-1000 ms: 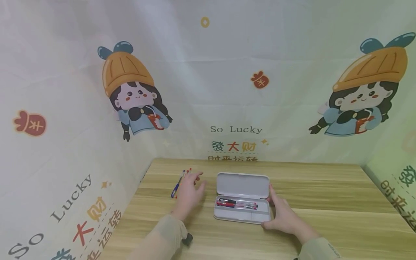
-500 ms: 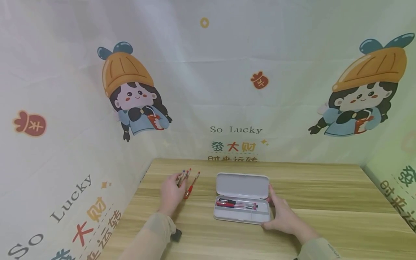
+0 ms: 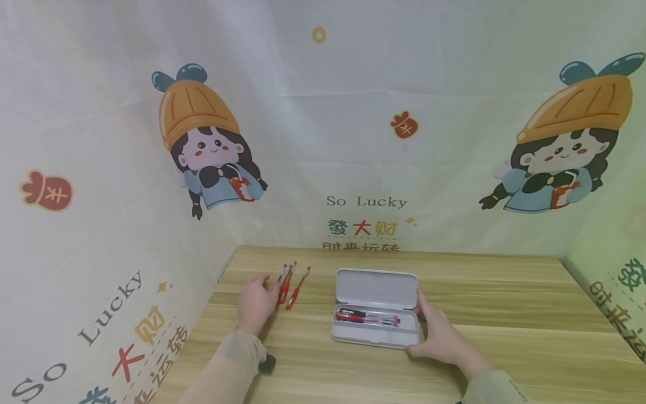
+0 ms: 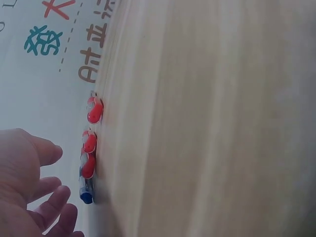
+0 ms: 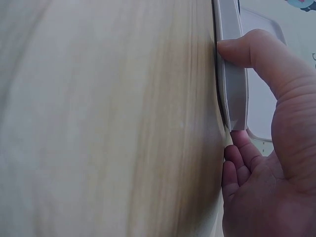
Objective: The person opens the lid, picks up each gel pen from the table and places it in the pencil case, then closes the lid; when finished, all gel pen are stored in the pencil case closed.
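In the head view my left hand (image 3: 257, 303) is low over the table, just left of a small group of gel pens. Several lie there: a red pen (image 3: 298, 289) a little apart on the right, other red pens (image 3: 286, 285) close together, and a blue-tipped pen (image 4: 86, 190) nearest the hand. The left wrist view shows the thumb and loosely bent fingers spread, with nothing between them. My right hand (image 3: 441, 335) grips the right end of an open white pencil case (image 3: 377, 287), thumb (image 5: 237, 52) at its front edge, other fingers behind. Inside the case lie black and red pens (image 3: 353, 315).
The wood-grain table (image 3: 479, 292) runs back to a printed cloth (image 3: 323, 140) hung behind it and on both sides. The case's lid stands up at the back, and a small divided section (image 3: 404, 336) shows at its front right.
My left hand has moved left from over the pens to beside them, uncovering the red ones. The pens have shifted and spread slightly. My right hand and the case have stayed in place.
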`<state>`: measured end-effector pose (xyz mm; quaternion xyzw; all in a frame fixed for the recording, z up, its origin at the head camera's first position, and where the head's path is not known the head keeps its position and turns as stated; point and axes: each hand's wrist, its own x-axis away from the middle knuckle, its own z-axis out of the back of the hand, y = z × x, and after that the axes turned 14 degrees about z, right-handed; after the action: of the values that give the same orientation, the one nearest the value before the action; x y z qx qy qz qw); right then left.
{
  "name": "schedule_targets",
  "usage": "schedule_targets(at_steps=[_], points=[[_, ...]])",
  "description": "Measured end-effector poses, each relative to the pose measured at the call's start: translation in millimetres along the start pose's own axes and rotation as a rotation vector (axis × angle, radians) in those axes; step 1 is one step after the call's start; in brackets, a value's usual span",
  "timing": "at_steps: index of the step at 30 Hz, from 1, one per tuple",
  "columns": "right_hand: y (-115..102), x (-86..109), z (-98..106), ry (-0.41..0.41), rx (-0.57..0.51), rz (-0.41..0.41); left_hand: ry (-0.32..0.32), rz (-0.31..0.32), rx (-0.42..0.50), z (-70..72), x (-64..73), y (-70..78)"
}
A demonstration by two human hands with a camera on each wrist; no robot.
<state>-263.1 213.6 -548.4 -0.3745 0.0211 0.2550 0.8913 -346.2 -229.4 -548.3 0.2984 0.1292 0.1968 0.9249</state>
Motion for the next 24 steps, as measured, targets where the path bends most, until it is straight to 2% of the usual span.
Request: schedule_targets(at_steps=[5,11,17,24], points=[[3.6,0.0,-1.4,0.001,0.010,0.005,-0.002,-0.002,0.006,-0.8,-0.9,-5.1],[3.6,0.2,-1.3,0.003,0.009,0.009,-0.025,0.003,-0.052,-3.1,-3.9,-9.1],[3.8,0.2,-1.0,0.008,0.009,0.012,-0.068,0.033,-0.087,-1.0,-4.5,-9.5],[4.2,-0.4,-0.9,0.008,0.018,0.013,-0.075,0.038,-0.123,1.6,-2.5,-7.2]])
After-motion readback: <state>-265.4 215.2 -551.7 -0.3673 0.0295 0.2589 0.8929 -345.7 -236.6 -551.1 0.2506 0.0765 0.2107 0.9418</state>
